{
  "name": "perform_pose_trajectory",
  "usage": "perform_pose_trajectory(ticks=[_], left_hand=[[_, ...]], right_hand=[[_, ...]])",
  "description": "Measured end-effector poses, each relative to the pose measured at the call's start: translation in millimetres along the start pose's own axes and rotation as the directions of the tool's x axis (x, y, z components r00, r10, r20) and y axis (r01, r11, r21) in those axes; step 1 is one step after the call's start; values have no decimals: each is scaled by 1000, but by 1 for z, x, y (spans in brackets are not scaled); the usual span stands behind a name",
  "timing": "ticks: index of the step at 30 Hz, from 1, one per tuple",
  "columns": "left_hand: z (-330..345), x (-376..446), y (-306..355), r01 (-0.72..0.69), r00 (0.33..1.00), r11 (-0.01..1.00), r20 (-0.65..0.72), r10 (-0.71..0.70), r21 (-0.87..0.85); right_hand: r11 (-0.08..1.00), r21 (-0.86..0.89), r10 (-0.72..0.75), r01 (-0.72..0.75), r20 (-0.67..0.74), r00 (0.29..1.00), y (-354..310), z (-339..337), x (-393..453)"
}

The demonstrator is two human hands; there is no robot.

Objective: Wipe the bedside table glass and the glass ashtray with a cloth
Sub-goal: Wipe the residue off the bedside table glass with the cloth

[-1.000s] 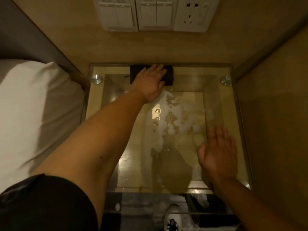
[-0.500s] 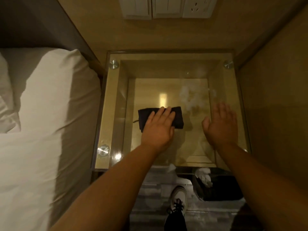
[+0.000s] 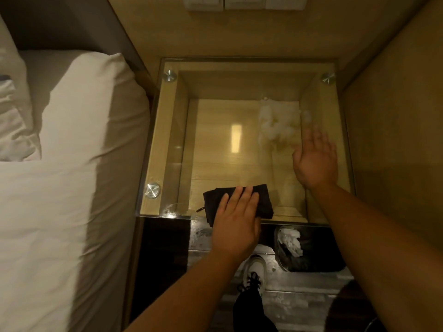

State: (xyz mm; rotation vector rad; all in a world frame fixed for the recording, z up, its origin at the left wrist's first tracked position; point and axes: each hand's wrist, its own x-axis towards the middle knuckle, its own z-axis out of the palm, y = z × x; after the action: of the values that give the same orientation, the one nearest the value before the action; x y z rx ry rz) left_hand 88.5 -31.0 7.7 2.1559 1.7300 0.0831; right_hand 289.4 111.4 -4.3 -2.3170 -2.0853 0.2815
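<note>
The bedside table's glass top (image 3: pixel 239 164) lies below me, held by round metal studs at its corners. A folded black cloth (image 3: pixel 261 200) rests at the glass's near edge. My left hand (image 3: pixel 236 221) presses flat on the cloth, fingers together. My right hand (image 3: pixel 315 161) lies flat on the right part of the glass, fingers spread, holding nothing. A whitish smear or reflection (image 3: pixel 278 123) shows on the glass just beyond the right hand. No ashtray is in view.
A bed with white sheet and pillow (image 3: pixel 72 164) runs along the left. Wall switches and a socket (image 3: pixel 244 2) sit above the table. A wooden panel (image 3: pixel 395 152) borders the right. Below the table edge are a bin with white paper (image 3: pixel 294 245) and my shoe (image 3: pixel 255 271).
My left hand has dragged the cloth from the far edge of the glass back to the near edge. My right hand stayed flat on the right side.
</note>
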Motion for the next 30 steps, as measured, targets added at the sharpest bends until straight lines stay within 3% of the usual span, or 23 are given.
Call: perform_pose_trajectory(ticks=[19,23,27,30], left_hand=[[23,-8,49,208,978,976,-2,-208,-64],[25,-6,59,137,990,989,21,-136,-61],[24,-10,33,-40,998,999,49,38,35],[18,-12,15,-69,996,996,56,65,63]], right_hand=[[988,115,-116,107,79,990,20,-7,-2],[982,132,-154,138,121,981,29,-13,-2],[983,78,-176,168,120,977,35,-12,-5],[985,41,-170,166,105,980,35,-9,-6]])
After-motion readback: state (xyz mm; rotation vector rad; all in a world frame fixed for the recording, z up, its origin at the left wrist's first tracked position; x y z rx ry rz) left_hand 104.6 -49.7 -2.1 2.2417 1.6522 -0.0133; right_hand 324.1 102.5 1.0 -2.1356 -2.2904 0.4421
